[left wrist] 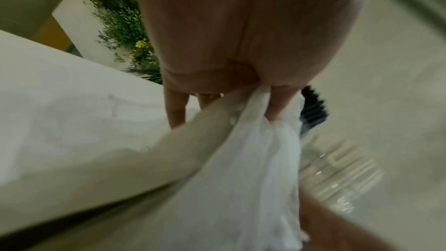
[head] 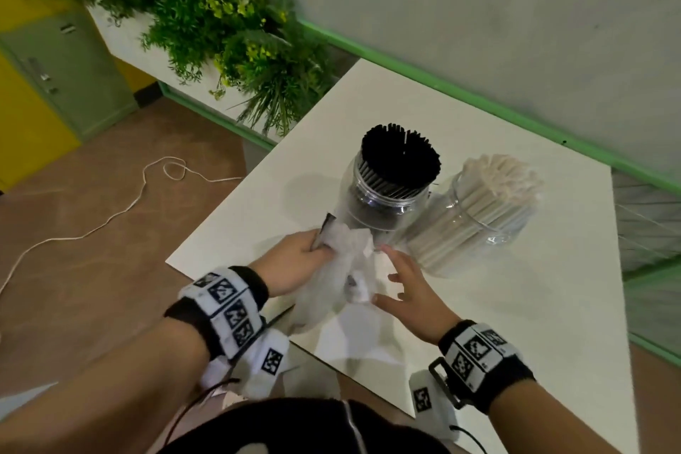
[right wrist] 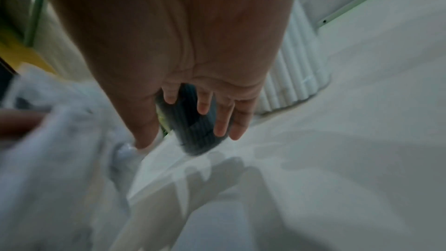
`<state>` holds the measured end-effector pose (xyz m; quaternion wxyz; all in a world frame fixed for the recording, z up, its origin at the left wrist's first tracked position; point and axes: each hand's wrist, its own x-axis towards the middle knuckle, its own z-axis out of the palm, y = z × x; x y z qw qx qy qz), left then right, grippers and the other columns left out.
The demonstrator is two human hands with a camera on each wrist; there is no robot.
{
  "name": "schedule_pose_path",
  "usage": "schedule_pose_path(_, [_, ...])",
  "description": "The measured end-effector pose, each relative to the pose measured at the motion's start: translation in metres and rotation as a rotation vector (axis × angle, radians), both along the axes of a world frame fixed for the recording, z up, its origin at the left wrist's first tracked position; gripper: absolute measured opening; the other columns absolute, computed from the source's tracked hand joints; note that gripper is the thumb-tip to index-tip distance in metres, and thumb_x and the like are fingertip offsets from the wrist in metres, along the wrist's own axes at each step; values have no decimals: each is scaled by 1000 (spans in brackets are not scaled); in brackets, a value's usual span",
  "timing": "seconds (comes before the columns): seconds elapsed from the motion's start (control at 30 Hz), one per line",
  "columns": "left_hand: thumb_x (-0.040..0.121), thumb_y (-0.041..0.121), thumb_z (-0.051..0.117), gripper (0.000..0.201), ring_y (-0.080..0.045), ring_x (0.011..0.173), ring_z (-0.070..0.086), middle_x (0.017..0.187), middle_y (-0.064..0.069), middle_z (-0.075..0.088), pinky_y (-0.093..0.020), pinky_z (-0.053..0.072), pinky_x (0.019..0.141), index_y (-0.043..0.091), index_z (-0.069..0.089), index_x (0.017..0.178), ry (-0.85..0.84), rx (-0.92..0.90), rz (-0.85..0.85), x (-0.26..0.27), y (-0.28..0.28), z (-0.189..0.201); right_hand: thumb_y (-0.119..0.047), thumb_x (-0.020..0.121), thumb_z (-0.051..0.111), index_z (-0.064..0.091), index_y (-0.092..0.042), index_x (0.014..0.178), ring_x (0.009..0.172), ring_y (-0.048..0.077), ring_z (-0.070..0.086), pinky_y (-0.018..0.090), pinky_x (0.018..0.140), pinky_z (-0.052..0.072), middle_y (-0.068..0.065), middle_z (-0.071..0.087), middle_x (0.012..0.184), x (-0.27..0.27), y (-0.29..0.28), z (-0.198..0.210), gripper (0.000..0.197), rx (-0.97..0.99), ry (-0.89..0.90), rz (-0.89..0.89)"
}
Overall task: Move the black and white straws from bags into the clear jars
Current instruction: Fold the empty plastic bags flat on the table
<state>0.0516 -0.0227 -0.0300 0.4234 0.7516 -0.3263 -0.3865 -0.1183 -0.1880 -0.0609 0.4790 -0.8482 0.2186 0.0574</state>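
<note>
Two clear jars stand side by side on the white table [head: 516, 306]. The left jar [head: 383, 201] is packed with black straws [head: 400, 155]; the right jar [head: 479, 217] is packed with white straws [head: 497, 177]. My left hand [head: 302, 262] grips a crumpled clear plastic bag [head: 331, 287], which hangs limp over the table's near edge; the left wrist view shows the bag [left wrist: 253, 159] bunched between the fingers. My right hand [head: 401, 287] hovers beside the bag with fingers spread, holding nothing. In the right wrist view the spread fingers [right wrist: 224, 119] sit in front of the black-straw jar [right wrist: 195, 133].
A planter of green foliage [head: 228, 29] stands beyond the table's far left corner. A white cable [head: 110, 217] trails across the brown floor on the left. A grey wall with a green rail [head: 479, 99] runs behind the table.
</note>
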Motion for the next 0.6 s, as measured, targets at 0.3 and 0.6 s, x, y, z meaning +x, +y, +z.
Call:
schedule_pose_path(0.3, [99,17,43,26,-2,107,60,117,7,65,-13,48,88,17,56,122,272,-220,102,-23,-35,62,-81,53,69,45,-39,136,97,22,65,40,80,55,-6,60,127,-52,-29,64,96,640,-286,-366])
schedule_pose_path(0.6, [99,22,45,24,-20,109,59,116,-4,64,-38,45,97,16,57,119,25,-152,167,-26,-61,59,-19,86,71,59,-8,75,50,6,48,18,51,41,-4,57,58,-72,-55,85,20,-32,-414,-549])
